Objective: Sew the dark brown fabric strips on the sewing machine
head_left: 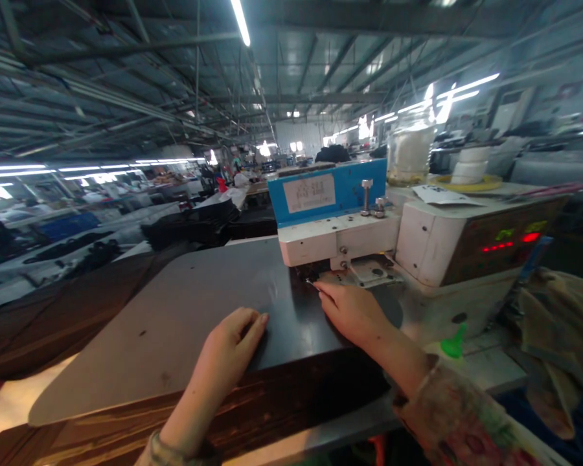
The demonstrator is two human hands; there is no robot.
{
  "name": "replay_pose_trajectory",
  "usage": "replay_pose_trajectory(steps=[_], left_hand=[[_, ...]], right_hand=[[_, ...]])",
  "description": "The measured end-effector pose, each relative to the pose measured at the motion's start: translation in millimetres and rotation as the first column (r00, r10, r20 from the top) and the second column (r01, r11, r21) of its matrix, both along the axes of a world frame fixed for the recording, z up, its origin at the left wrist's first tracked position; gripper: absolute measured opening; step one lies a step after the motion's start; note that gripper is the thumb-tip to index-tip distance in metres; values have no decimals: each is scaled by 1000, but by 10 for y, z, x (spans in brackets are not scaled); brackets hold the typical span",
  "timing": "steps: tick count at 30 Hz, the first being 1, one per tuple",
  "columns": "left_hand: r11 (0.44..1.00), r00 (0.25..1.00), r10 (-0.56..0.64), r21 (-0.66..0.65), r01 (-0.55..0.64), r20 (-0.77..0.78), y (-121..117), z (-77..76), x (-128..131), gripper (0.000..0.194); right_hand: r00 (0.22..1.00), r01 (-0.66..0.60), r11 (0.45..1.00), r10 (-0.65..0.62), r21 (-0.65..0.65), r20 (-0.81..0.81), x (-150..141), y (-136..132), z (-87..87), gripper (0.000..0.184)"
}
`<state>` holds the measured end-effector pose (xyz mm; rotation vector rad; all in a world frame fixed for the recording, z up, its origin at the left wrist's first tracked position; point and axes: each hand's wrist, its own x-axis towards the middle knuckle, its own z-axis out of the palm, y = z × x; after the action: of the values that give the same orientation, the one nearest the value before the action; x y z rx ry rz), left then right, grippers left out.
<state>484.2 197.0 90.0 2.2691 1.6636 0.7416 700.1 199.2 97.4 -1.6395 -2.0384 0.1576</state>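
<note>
My right hand point(350, 312) pinches a small, thin metal tool point(313, 285). Its tip points toward the dark area under the head of a white sewing machine point(315, 246), and its exact kind is too small to tell. My left hand point(234, 340) rests on the smooth grey work plate point(194, 298), left of the machine head. Its fingers are curled with the thumb alongside, and whatever may be in them is hidden. Beside my right hand, the machine's metal bed plate point(372, 270) shows.
A blue panel point(328, 191) with a label stands on the machine. A lit control panel point(510, 243), white thread cones point(470, 165) and a clear jar point(411, 152) are at right. Near my right forearm sits a green funnel-shaped piece point(454, 343). Dark stacked material point(194, 223) lies behind the plate.
</note>
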Motion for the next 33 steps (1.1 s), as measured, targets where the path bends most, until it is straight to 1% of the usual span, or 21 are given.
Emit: replay_pose_trajectory(steps=[5, 10, 14, 18, 21, 27, 33], left_hand=[[1000, 1000, 1, 9, -1, -18, -17, 30, 18, 35], [1000, 1000, 0, 27, 1, -26, -34, 31, 21, 33], [1000, 1000, -9, 30, 10, -30, -33, 28, 23, 32], [1000, 1000, -9, 17, 9, -29, -28, 24, 21, 33], [1000, 999, -7, 18, 7, -32, -30, 23, 21, 33], [1000, 999, 7, 18, -6, -50, -32, 15, 21, 35], [1000, 999, -2, 27, 3, -37, -26, 10, 15, 35]], right_hand=[[999, -41, 999, 41, 22, -2, -13, 29, 15, 34], [997, -82, 997, 82, -12, 9, -38, 63, 20, 33], [998, -64, 997, 65, -45, 13, -51, 72, 20, 32], [997, -38, 999, 37, -23, -63, -31, 70, 0, 34], [993, -48, 999, 49, 12, -110, -22, 81, -15, 35], [997, -77, 997, 77, -6, -18, -43, 102, -6, 34], [997, -53, 998, 55, -30, 46, -57, 88, 18, 33]])
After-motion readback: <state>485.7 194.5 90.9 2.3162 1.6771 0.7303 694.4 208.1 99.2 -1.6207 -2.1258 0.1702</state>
